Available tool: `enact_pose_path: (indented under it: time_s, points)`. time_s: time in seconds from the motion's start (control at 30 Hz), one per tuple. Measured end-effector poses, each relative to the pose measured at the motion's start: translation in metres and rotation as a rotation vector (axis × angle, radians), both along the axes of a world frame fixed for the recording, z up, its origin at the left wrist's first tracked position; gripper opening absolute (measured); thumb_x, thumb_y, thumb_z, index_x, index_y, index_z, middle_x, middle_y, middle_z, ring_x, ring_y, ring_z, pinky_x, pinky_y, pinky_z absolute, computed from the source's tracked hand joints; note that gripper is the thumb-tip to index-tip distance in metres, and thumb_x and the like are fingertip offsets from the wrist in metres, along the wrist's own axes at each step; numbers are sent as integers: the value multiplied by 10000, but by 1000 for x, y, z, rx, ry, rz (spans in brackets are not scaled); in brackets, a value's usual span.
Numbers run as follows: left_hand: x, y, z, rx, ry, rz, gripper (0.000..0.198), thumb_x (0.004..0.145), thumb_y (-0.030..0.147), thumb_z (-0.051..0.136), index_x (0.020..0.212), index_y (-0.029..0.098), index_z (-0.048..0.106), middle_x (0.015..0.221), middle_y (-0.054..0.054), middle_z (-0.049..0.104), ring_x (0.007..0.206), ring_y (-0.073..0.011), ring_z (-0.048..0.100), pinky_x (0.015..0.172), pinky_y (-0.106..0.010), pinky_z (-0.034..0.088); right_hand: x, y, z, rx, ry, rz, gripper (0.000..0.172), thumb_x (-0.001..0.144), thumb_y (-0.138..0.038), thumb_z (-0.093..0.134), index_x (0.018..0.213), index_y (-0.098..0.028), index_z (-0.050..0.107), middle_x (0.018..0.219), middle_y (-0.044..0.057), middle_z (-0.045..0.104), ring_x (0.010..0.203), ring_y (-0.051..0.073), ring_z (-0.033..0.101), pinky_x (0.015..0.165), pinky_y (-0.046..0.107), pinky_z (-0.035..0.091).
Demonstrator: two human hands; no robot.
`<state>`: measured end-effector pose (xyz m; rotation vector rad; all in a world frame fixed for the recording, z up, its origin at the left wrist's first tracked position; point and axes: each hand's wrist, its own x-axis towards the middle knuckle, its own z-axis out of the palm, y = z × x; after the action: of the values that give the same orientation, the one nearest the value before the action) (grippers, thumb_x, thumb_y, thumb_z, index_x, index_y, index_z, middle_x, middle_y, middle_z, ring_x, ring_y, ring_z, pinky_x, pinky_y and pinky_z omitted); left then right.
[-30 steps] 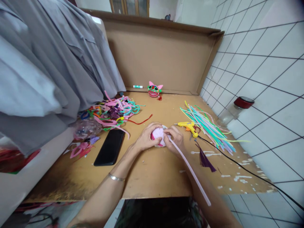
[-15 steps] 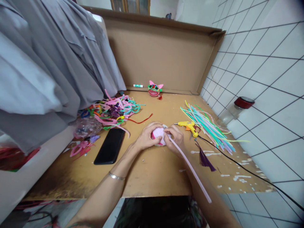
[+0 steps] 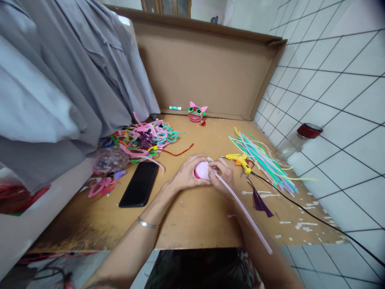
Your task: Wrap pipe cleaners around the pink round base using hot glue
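A small rounded piece wound in pale lilac pipe cleaner (image 3: 202, 170), with a magenta patch on its left side, sits between my hands above the table. My left hand (image 3: 189, 170) is curled round its left side, thumb below and fingers over the top. At its right edge, my right hand (image 3: 221, 172) pinches a lilac pipe cleaner (image 3: 245, 212), whose long free end slants down to the right over my forearm. My fingertips hide where the strand meets the wound piece.
A yellow glue gun (image 3: 237, 158) lies just right of my hands, its black cord trailing right. Beyond are loose pipe cleaners (image 3: 264, 160), a purple tassel (image 3: 260, 202) and a red-lidded jar (image 3: 300, 138). Left are a phone (image 3: 140, 184) and tangled pipe cleaners (image 3: 147, 134); behind, a cat-like figure (image 3: 196, 112).
The wound piece has turned slightly in my hands, showing more lilac and less magenta. The strand's free end has shifted a little to the right.
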<state>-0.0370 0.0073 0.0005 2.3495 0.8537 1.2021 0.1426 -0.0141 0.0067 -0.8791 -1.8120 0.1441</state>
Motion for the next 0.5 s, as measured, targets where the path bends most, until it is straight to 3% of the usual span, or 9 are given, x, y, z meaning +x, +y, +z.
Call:
enact_pose_path:
  time_s: [0.2,0.5]
  points:
    - [3,0,0,11,-34,22,556,666,316,754,1168,191,552,1206,-130,631,1146,-274,607,1027,-450,482,-1,0,1,27,-33,16,102,811,-170,554,883,-205,618,750,12,559,693,155,574,640,281,492]
    - [5,-1,1,-25,-85,33,505,665,292,729,1128,196,552,1165,-114,636,1117,-264,616,1005,-436,493,-1,1,0,54,-58,10,115,840,-199,556,934,-206,621,783,32,577,711,165,567,643,295,491]
